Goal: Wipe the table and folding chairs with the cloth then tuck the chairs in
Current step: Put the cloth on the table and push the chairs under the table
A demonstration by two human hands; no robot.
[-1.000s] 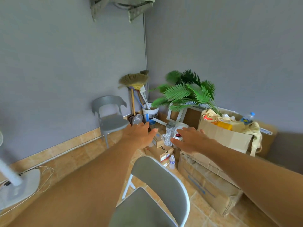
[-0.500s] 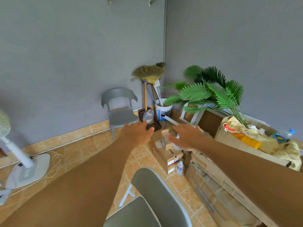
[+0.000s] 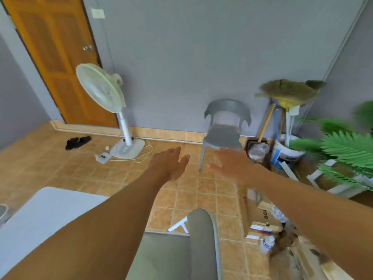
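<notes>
Both my arms reach forward over the tiled floor. My left hand is open with fingers apart and holds nothing. My right hand is likewise open and empty, in front of a grey plastic chair that stands against the far wall. Just below my arms is a grey folding chair, its backrest near the bottom middle. The white table shows at the lower left. No cloth is in view.
A white standing fan and its cable stand left of the far chair, by an orange door. Dark footwear lies on the floor. Brooms, a bucket, a green plant and cardboard boxes crowd the right side.
The view has swung left: the plant and boxes slid to the right edge, while the fan, door and table came into sight. Both hands stay open and outstretched.
</notes>
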